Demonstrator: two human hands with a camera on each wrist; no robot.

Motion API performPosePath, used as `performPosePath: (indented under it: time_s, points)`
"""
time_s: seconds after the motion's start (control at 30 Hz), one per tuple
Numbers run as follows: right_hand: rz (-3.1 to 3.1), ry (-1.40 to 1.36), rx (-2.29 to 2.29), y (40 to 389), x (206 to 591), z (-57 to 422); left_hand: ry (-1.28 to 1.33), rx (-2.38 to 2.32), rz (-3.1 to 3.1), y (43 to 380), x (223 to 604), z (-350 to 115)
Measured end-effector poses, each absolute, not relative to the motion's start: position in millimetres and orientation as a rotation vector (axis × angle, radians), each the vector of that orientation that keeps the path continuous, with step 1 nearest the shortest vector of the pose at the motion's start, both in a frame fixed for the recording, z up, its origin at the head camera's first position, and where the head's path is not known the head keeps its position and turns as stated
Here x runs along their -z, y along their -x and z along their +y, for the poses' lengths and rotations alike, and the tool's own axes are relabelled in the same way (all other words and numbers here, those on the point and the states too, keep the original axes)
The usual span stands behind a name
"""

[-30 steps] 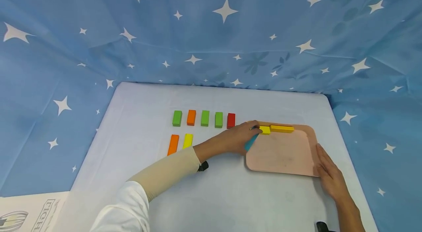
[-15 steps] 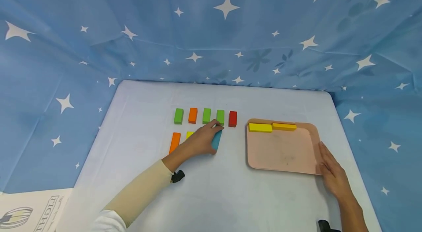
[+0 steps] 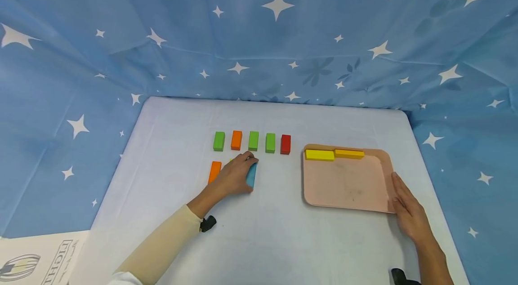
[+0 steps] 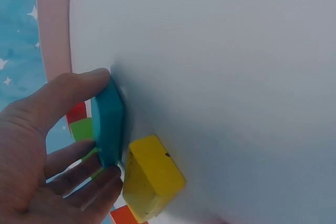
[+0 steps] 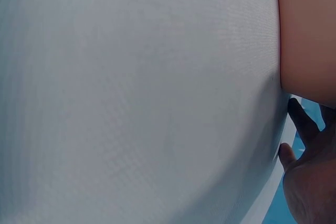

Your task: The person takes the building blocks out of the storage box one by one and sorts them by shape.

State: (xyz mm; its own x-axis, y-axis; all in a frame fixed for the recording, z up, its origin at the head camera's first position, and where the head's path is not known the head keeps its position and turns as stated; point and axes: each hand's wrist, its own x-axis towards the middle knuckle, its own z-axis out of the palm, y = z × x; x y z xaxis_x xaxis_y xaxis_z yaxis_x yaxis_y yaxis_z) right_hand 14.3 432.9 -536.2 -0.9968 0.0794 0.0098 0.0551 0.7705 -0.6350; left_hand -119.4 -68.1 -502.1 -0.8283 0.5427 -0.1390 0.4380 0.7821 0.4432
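Observation:
My left hand [image 3: 230,176] pinches a blue block [image 3: 251,176] between thumb and fingertips, beside the front row. In the left wrist view the blue block [image 4: 108,121] stands on edge next to a yellow block [image 4: 152,174], which the hand mostly hides in the head view. To its left lies an orange block [image 3: 214,171]. At the right, my right hand [image 3: 412,213] lies with straight fingers against the right edge of a pink tray [image 3: 344,186]. A yellow block [image 3: 319,155] and a darker yellow block [image 3: 349,154] sit end to end along the tray's far wall.
Behind the left hand runs a row of blocks: a green block [image 3: 219,141], an orange block [image 3: 236,140], two more green ones and a red block [image 3: 285,144]. A printed sheet [image 3: 36,258] lies at the lower left. A starry blue curtain [image 3: 259,33] surrounds the white table [image 3: 283,240].
My left hand has moved left from the tray to the front row, carrying the blue block and exposing the yellow block in the tray. The right hand stays at the tray's edge.

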Motion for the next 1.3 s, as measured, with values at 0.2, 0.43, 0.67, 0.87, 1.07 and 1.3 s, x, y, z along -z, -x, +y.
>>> performPosePath:
  time_s: [0.2,0.43,0.67,0.87,1.07,1.3]
  points:
    - [-2.925,0.113,-1.046,-13.7,536.3,432.5,-0.767,-0.577,2.746,114.0,502.6,-72.1]
    - [-2.916,0.097,-1.041,-12.1,537.3,433.2,-0.787,-0.559,2.753,111.2,501.2,-72.5]
    - [-2.918,0.1,-1.035,-12.9,537.9,434.5,-0.83,-0.535,2.753,112.1,501.1,-71.7]
    - [-2.905,0.079,-1.029,-13.0,536.6,435.0,-0.842,-0.483,2.745,113.3,497.0,-70.2]
    - [-2.891,0.05,-1.018,-12.0,537.3,436.5,-0.869,-0.47,2.768,116.8,485.0,-59.6]
    - [-2.891,0.064,-1.043,-12.4,538.2,436.6,-1.082,-0.436,2.701,130.1,475.8,-19.7]
